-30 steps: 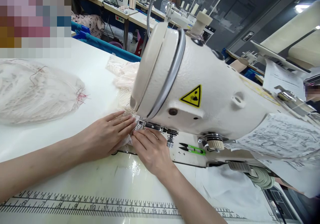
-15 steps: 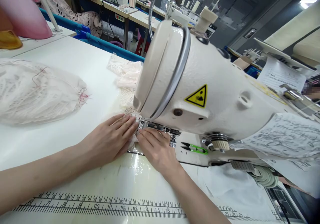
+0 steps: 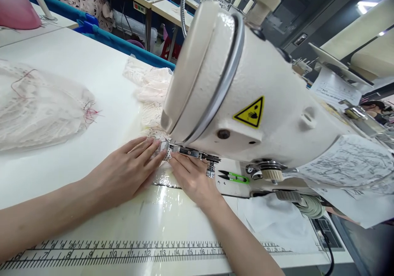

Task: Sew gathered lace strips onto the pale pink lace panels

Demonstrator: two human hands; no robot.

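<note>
A white sewing machine leans across the view, its head above a strip of pale lace fabric. My left hand lies flat on the lace just left of the presser foot, fingers stretched out with small gaps between them. On the near right side of the foot, my right hand rests low with its fingers extended, their tips at the lace edge. The machine's metal parts cover some of the right fingers. The needle point is hard to make out. Green-handled thread snips lie on the machine bed right of my right hand.
A bundle of sheer white lace with red thread ends lies on the left of the white table. A printed ruler runs along the front edge. White cloth lies at right. Other workstations stand behind.
The camera view has shifted slightly. My left fingers have drawn a little left from the presser foot and spread slightly; more lace shows between the hands. My right hand stays beside the foot.
</note>
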